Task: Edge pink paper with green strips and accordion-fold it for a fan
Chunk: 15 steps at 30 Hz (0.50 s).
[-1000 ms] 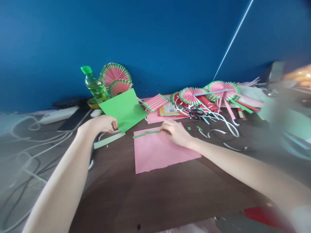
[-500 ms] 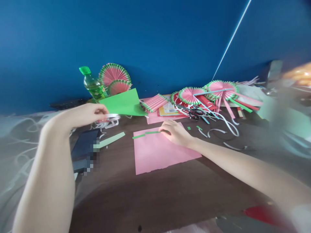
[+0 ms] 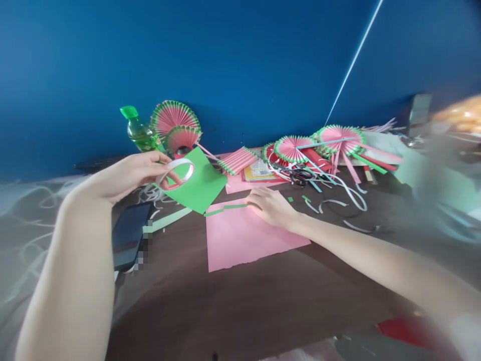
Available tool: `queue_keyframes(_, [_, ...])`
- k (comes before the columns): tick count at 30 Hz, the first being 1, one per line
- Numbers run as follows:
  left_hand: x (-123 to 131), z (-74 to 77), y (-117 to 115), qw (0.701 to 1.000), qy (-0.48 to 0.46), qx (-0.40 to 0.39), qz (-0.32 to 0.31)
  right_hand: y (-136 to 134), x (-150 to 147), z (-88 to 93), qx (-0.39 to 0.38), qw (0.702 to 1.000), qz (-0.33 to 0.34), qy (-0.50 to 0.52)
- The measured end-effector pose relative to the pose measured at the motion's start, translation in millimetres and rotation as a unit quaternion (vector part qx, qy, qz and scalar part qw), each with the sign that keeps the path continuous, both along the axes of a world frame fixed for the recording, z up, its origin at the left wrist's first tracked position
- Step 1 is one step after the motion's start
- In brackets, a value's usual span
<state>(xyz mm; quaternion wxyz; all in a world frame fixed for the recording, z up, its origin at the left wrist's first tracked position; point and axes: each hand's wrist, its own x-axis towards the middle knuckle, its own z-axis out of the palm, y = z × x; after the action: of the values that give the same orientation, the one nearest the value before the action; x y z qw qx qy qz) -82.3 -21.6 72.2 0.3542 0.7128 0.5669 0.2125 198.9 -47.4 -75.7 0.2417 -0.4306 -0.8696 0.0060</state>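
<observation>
My left hand (image 3: 150, 168) grips a roll of white tape (image 3: 190, 173) by its ring, raised over a green sheet of paper (image 3: 203, 188). The green sheet lies tilted, one corner close to the pink sheet of paper (image 3: 240, 240). Narrow green strips (image 3: 214, 213) run along the pink sheet's far edge. On that same edge rests my right hand (image 3: 268, 205), its fingers curled together at the end of one green strip. Whether the fingertips pinch the strip or just press it down is hidden.
Behind stand a green-capped bottle (image 3: 139, 130) and pleated paper fans (image 3: 175, 120). More fans (image 3: 295, 149), a folded pink piece (image 3: 238, 160), black-handled scissors (image 3: 300, 175) and white strips (image 3: 332, 203) lie at the back right. A phone (image 3: 131, 233) lies left, beside a pale green strip (image 3: 167, 220).
My left hand has lifted the tape roll from the scraps. The green sheet has swung and slid nearer, toward the pink sheet. My right hand has stayed in place.
</observation>
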Motion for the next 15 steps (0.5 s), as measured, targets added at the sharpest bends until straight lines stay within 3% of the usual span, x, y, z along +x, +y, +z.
queue_keyframes(5, [19.7, -16.2, 6.8, 0.996, -0.087, -0.002, -0.01, 4.1, 0.6, 3.0, -0.057, 0.996, 0.018, 0.071])
queue_keyframes(8, [34.5, -29.8, 9.2, 0.996, -0.088, -0.01, -0.02, 6.9, 4.9, 7.3, -0.117, 0.987, 0.03, 0.106])
queue_keyframes(10, [42.1, -38.8, 9.6, 0.998, -0.036, -0.03, -0.051, 8.1, 8.7, 10.9, -0.164, 0.977, 0.048, 0.125])
queue_keyframes(12, [46.5, -46.7, 9.1, 0.994, 0.076, -0.018, -0.071, 8.8, 11.9, 14.1, -0.201, 0.968, 0.065, 0.135])
queue_keyframes(15, [47.8, -55.5, 7.8, 0.969, 0.23, 0.018, -0.093, 9.1, 14.5, 17.2, -0.217, 0.964, 0.082, 0.133])
